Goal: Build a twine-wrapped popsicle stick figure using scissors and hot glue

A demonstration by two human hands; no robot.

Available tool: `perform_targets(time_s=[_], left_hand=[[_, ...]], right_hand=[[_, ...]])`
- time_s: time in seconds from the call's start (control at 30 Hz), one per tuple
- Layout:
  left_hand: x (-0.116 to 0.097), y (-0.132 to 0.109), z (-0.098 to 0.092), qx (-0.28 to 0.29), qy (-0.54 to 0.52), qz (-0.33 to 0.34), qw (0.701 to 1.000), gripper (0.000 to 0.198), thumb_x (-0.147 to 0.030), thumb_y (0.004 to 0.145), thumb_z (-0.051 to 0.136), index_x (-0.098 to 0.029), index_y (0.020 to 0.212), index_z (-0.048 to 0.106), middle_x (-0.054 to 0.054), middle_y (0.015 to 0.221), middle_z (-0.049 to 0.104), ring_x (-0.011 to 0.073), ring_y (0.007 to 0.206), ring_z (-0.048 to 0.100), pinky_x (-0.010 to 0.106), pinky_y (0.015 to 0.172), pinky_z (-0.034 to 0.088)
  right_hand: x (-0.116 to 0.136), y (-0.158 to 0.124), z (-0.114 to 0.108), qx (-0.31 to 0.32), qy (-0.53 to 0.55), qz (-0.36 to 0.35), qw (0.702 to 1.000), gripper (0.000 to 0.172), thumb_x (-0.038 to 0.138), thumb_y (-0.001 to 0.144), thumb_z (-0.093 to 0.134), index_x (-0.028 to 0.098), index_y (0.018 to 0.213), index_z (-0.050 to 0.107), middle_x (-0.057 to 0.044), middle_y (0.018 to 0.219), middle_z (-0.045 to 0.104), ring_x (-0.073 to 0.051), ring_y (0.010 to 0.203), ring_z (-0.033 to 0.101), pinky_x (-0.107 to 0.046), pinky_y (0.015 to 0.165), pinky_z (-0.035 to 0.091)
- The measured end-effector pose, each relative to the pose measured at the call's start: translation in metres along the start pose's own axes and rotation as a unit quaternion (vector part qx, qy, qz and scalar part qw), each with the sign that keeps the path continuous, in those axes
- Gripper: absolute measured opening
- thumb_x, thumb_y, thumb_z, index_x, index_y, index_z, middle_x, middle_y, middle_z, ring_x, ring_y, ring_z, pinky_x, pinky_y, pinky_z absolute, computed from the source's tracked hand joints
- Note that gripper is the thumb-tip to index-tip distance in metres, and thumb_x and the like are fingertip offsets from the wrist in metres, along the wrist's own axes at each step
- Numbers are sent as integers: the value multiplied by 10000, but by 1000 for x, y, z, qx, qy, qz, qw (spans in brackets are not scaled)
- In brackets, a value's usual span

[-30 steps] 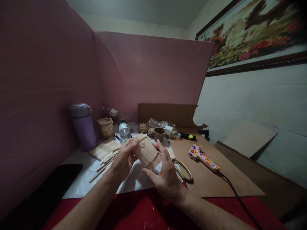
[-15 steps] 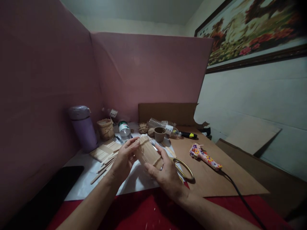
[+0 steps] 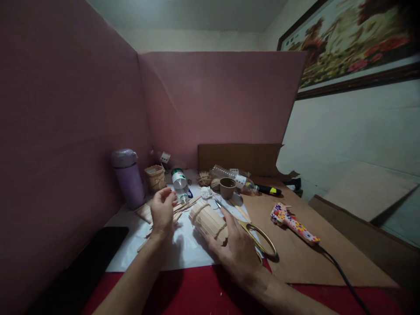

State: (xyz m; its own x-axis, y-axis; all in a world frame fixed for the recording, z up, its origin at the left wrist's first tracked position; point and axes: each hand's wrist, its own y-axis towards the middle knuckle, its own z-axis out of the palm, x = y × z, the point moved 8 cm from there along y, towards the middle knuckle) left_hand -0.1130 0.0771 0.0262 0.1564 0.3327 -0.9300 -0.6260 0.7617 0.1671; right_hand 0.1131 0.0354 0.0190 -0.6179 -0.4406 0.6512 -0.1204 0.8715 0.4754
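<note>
My right hand point(image 3: 239, 247) is wrapped around a small holder covered in wooden craft sticks point(image 3: 210, 221), with twine bands around it near both ends. The holder lies tilted over the white sheet point(image 3: 187, 256). My left hand point(image 3: 163, 212) is raised to its left, apart from it, with loosely bent fingers and nothing visible in them. Loose craft sticks point(image 3: 187, 203) lie behind and below the left hand, partly hidden by it. Gold-handled scissors point(image 3: 264, 240) rest beside my right hand, which covers part of them.
A floral glue gun point(image 3: 293, 223) with a black cord lies on the cardboard point(image 3: 315, 262). Farther back are a brown cup point(image 3: 227, 189), twine balls point(image 3: 205, 178), plastic bottles point(image 3: 179, 181), a decorated pot point(image 3: 155, 178) and a purple tumbler point(image 3: 128, 181). A black-handled tool point(image 3: 267, 190) lies behind.
My left hand has let go of the stick-covered holder and moved left. The holder, now in my right hand only, is lower and turned. The view has shifted slightly left.
</note>
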Motion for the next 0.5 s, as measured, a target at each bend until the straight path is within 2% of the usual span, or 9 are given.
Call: perform_targets(time_s=[0.13, 0.23, 0.37, 0.5], left_hand=[[-18, 16, -24, -91, 17, 55, 994, 240, -258, 643, 623, -202, 862, 544, 6, 842, 598, 146, 759, 577, 254, 664, 436], [-26, 28, -35, -125, 43, 68, 989, 207, -192, 621, 578, -197, 823, 535, 11, 794, 598, 159, 743, 584, 269, 652, 438], [-46, 50, -44, -144, 87, 83, 982, 227, -119, 564, 528, -182, 782, 545, 18, 720, 588, 166, 677, 571, 295, 627, 444], [-70, 75, -34, -107, 148, 108, 977, 265, -96, 577, 530, -160, 824, 600, 39, 755, 630, 181, 713, 599, 298, 653, 463]], right_hand=[[3, -2, 2, 18, -29, -21, 999, 683, 432, 768, 611, 122, 1355, 450, -223, 1225, 601, -398, 1089, 585, -566, 880, 475], [7, -3, 4, 30, -50, -38, 998, 667, 400, 765, 620, 142, 1356, 451, -206, 1231, 599, -388, 1101, 575, -554, 883, 475], [8, -4, 6, 39, -53, -46, 997, 677, 402, 772, 609, 96, 1353, 445, -222, 1224, 594, -392, 1093, 570, -560, 883, 471], [7, -4, 6, 39, -55, -51, 996, 673, 431, 776, 606, 86, 1335, 460, -222, 1178, 606, -393, 1055, 577, -562, 864, 474]])
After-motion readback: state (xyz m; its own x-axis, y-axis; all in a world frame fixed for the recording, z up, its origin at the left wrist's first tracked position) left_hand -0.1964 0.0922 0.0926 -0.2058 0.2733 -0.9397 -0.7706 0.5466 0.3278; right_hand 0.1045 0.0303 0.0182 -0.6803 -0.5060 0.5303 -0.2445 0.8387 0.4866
